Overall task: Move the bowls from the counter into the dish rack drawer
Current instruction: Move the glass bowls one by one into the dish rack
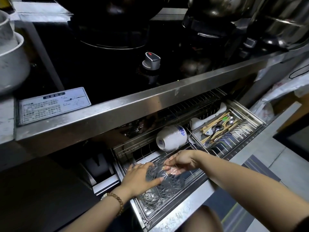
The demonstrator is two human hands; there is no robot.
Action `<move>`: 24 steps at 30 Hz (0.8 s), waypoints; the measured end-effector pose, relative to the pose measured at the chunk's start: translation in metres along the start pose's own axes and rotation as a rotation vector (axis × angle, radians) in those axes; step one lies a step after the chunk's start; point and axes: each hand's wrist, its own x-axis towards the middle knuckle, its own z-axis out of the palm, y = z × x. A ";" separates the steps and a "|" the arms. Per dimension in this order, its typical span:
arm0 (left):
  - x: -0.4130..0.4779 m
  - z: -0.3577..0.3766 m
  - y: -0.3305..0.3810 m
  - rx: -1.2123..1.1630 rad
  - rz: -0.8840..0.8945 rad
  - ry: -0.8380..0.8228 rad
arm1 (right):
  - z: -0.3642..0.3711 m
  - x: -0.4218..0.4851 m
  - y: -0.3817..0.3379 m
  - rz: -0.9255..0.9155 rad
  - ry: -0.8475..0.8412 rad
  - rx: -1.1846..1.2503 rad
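Note:
A clear glass bowl (pixel 168 181) with a dark spiky pattern lies tilted in the front left of the open dish rack drawer (pixel 189 200). My left hand (pixel 142 177) rests on its left side. Fingers of my right hand (pixel 181 160) grip its far rim. A second patterned glass bowl (pixel 150 198) sits just in front of it in the rack. A white bowl with blue marks (pixel 171 138) lies on its side further back in the wires.
A cutlery tray (pixel 219 128) with chopsticks and spoons fills the drawer's right end, white dishes (pixel 199 122) behind it. The steel counter edge (pixel 133 104) overhangs the drawer. The black hob with its knob (pixel 151 60) and pots are above. A white pot (pixel 11 64) stands left.

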 end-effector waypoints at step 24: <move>-0.057 -0.072 0.040 -0.367 0.201 0.247 | 0.036 -0.174 -0.030 -0.750 0.513 -0.132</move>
